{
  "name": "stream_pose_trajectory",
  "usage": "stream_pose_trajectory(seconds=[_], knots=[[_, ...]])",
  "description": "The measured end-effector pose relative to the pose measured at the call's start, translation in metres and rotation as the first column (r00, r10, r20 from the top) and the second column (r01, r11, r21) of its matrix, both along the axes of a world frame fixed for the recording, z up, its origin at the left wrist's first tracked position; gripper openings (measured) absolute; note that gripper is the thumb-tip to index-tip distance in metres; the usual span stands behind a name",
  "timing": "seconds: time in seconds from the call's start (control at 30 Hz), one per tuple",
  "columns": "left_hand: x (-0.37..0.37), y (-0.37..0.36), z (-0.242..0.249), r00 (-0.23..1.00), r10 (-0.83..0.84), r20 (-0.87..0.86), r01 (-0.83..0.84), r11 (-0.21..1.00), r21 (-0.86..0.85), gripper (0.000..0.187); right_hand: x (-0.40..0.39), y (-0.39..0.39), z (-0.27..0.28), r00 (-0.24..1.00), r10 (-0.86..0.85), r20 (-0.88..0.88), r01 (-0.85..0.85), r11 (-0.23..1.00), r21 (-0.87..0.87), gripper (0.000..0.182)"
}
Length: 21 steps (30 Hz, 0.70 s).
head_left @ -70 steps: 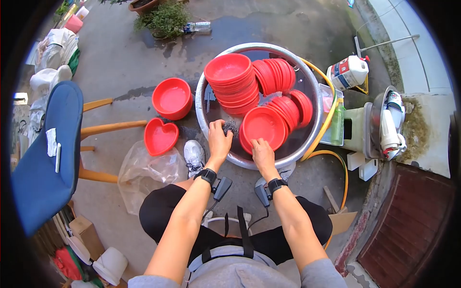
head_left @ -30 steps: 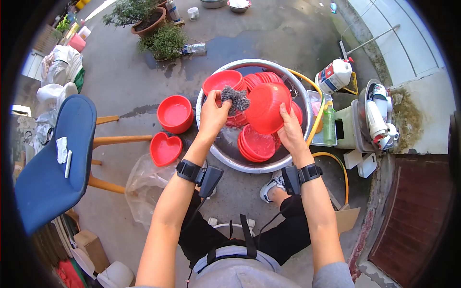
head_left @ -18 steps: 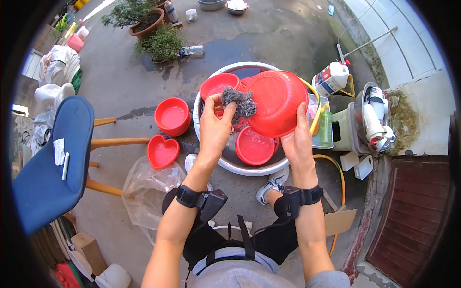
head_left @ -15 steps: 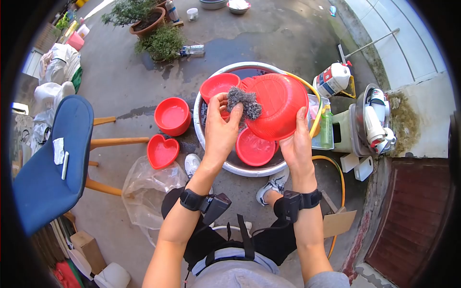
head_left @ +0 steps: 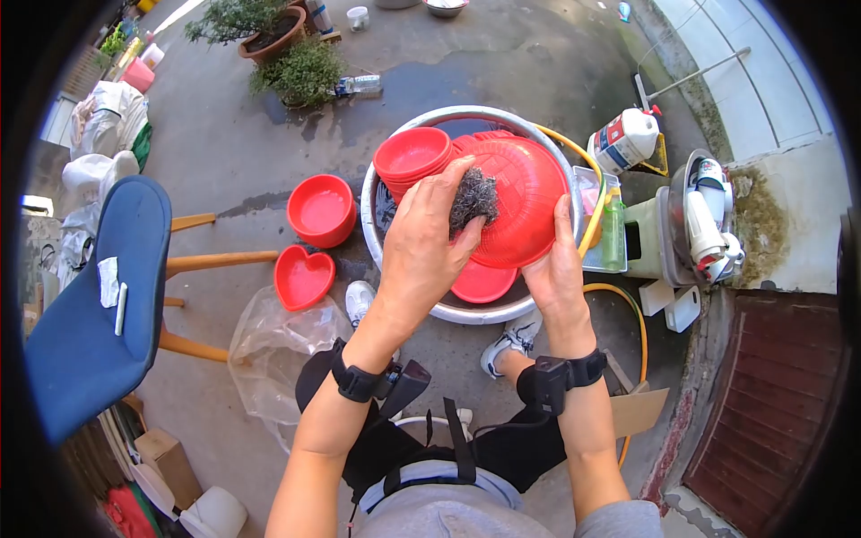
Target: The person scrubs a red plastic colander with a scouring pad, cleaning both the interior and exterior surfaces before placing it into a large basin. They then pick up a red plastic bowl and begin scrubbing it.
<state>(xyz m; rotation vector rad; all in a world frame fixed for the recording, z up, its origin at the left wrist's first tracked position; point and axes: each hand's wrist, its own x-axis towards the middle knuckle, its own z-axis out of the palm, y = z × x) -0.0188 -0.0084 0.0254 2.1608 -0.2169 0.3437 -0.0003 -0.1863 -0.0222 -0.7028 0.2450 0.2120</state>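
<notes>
My left hand [head_left: 429, 242] grips a grey wire scouring pad [head_left: 473, 197] and presses it against the outside of a red plastic basin [head_left: 525, 202]. The basin is tilted, its ridged underside facing me. My right hand [head_left: 554, 260] holds its right rim, thumb on the outer side. Beneath is a large metal tub [head_left: 525, 311] of water. Inside the tub, a stack of red bowls [head_left: 413, 154] stands at the left, and another red bowl [head_left: 484, 282] shows partly below the held basin.
Left of the tub are a round red bowl [head_left: 321, 211], a heart-shaped red bowl [head_left: 304, 278], a plastic bag [head_left: 269, 359] and a blue chair [head_left: 108, 296]. A yellow hose [head_left: 640, 341], a green bottle [head_left: 613, 231] and a white jug [head_left: 625, 139] lie to the right.
My left hand has turned and its fingers now cover more of the scouring pad. The basin has moved slightly left and down, hiding more of the bowl beneath.
</notes>
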Motion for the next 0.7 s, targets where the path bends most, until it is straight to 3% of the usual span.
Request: stream_pose_trajectory(seconds=[0.03, 0.17, 0.33, 0.4, 0.5, 0.57, 0.7], knots=[[-0.001, 0.000, 0.001, 0.999, -0.008, 0.047, 0.004, 0.996, 0.087, 0.065, -0.001, 0.000, -0.001, 1.000, -0.012, -0.011, 0.012, 1.000, -0.004, 0.053], [-0.004, -0.005, 0.002, 1.000, -0.016, -0.007, 0.016, 0.999, 0.039, 0.063, -0.004, 0.005, 0.001, 0.999, -0.032, -0.023, 0.031, 0.999, -0.033, 0.056], [-0.002, -0.002, 0.005, 0.984, 0.116, 0.133, -0.124, 0.991, 0.057, 0.071, -0.005, 0.006, 0.005, 0.999, -0.024, -0.037, 0.024, 1.000, -0.008, 0.054], [-0.003, -0.001, 0.005, 0.985, 0.134, 0.112, -0.142, 0.988, 0.064, 0.075, -0.005, 0.006, 0.007, 0.998, -0.036, -0.042, 0.035, 0.999, -0.014, 0.054], [-0.004, 0.001, 0.007, 0.992, 0.066, 0.111, -0.081, 0.988, 0.131, 0.065, -0.005, 0.005, 0.007, 0.997, -0.059, -0.043, 0.057, 0.997, -0.044, 0.052], [-0.004, 0.001, 0.008, 0.994, -0.056, 0.095, 0.020, 0.939, 0.344, 0.062, -0.007, 0.004, 0.008, 0.996, -0.073, -0.042, 0.070, 0.995, -0.067, 0.051], [-0.001, 0.000, 0.002, 0.982, -0.083, 0.169, 0.023, 0.944, 0.331, 0.058, -0.008, 0.004, 0.013, 0.997, -0.078, 0.003, 0.078, 0.990, -0.120, 0.049]])
